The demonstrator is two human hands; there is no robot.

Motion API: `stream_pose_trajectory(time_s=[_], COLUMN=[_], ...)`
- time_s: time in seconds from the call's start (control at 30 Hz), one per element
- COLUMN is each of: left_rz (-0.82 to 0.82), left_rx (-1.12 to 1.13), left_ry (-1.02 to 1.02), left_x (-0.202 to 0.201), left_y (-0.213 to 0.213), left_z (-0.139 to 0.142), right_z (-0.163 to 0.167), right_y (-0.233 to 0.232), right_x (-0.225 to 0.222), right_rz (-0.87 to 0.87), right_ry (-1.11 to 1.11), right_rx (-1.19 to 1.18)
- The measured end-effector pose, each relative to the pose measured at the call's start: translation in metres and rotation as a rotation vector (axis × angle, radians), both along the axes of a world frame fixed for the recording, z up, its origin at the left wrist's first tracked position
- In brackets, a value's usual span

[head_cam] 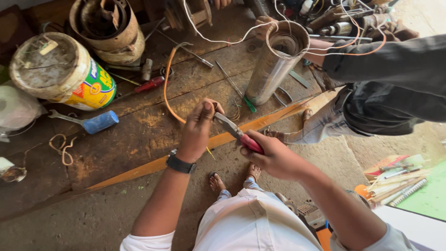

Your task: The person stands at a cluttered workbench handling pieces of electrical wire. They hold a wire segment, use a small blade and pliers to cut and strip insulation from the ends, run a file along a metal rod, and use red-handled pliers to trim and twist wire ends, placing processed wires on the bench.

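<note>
While pliers point(234, 131) bite, left hand point(197, 128) seemingly pinches orange wire point(166, 88).

Bench surface: the widest bare patch lies along the near edge, from below the wrench point(86, 122) toward the near left corner; only a loop of cord point(62, 148) lies there.

Left edge blocked by the paint bucket point(62, 72) on its side and a white bag point(16, 108). Far left corner taken by a rusty drum point(109, 29).

Mid-bench: orange wire point(166, 86) curves from the middle down to the left hand point(199, 130); a screwdriver point(148, 85) and hammer point(146, 69) lie beside it.

Right of centre: steel cylinder point(274, 65) stands tilted, white wires point(218, 39) strung across above it, another person's arm point(390, 60) reaching in behind.

Right hand point(274, 158) with pliers point(237, 132) sits over the near edge. Floor below it is open except for feet point(217, 181).
</note>
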State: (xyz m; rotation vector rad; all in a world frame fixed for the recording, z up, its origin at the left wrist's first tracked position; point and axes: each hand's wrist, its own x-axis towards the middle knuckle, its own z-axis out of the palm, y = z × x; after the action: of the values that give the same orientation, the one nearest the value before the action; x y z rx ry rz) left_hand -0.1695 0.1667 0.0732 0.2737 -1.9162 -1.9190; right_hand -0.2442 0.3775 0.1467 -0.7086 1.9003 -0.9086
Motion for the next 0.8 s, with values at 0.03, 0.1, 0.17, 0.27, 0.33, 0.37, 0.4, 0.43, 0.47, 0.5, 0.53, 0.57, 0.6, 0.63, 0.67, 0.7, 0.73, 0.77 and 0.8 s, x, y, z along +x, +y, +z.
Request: stream_pose_trajectory(time_s=[0.03,0.1,0.17,0.27,0.33,0.37,0.4,0.43,0.47,0.5,0.53,0.57,0.6,0.63,0.67,0.7,0.73,0.77,0.8], left_rz=[0.017,0.077,0.158,0.393,0.382,0.335,0.288,0.267,0.244,0.220,0.202,0.173,0.141,0.092,0.057,0.026,0.031,0.030,0.028], left_rx=[0.001,0.012,0.033,0.532,0.788,0.875,0.959,0.970,0.981,0.994,0.964,0.930,0.894,0.854,0.820,0.786,0.741,0.692,0.645], left_ry=[0.053,0.109,0.115,0.081,0.255,0.282,0.308,0.389,0.457,0.521,0.479,0.451,0.425,0.429,0.425,0.418,0.379,0.345,0.312], left_x=[-0.003,-0.010,-0.017,-0.031,-0.031,-0.029,-0.029,-0.030,-0.030,-0.031,-0.029,-0.028,-0.030,-0.032,-0.028,-0.024,-0.021,-0.020,-0.020], left_y=[0.003,0.008,0.005,-0.044,-0.075,-0.084,-0.089,-0.090,-0.087,-0.080,-0.073,-0.065,-0.059,-0.056,-0.050,-0.045,-0.041,-0.037,-0.033], left_z=[0.001,0.005,0.011,0.019,0.019,0.016,0.013,0.011,0.009,0.009,0.007,0.008,0.012,0.015,0.018,0.020,0.022,0.022,0.022], right_z=[0.000,-0.003,-0.008,-0.018,-0.025,-0.028,-0.031,-0.034,-0.036,-0.038,-0.038,-0.036,-0.032,-0.027,-0.022,-0.016,-0.009,-0.003,0.002], right_y=[0.000,0.000,0.001,0.007,0.015,0.018,0.020,0.021,0.024,0.027,0.029,0.031,0.034,0.038,0.040,0.042,0.044,0.043,0.040], right_x=[0.004,0.007,0.008,0.013,0.014,0.011,0.005,-0.001,-0.002,-0.002,-0.004,-0.009,-0.016,-0.021,-0.021,-0.021,-0.023,-0.024,-0.022], right_rz=[0.000,0.005,0.006,0.110,0.075,0.065,0.079,0.089,0.092,0.126,0.160,0.190,0.192,0.201,0.219,0.150,0.081,0.011,0.012], right_ry=[0.106,0.292,0.455,0.585,0.606,0.623,0.648,0.667,0.676,0.649,0.634,0.634,0.608,0.572,0.522,0.375,0.233,0.096,0.110], right_rx=[-0.021,-0.048,-0.063,-0.084,-0.103,-0.114,-0.079,-0.044,-0.006,0.008,0.020,0.028,-0.031,-0.085,-0.134,-0.012,0.106,0.219,0.136])
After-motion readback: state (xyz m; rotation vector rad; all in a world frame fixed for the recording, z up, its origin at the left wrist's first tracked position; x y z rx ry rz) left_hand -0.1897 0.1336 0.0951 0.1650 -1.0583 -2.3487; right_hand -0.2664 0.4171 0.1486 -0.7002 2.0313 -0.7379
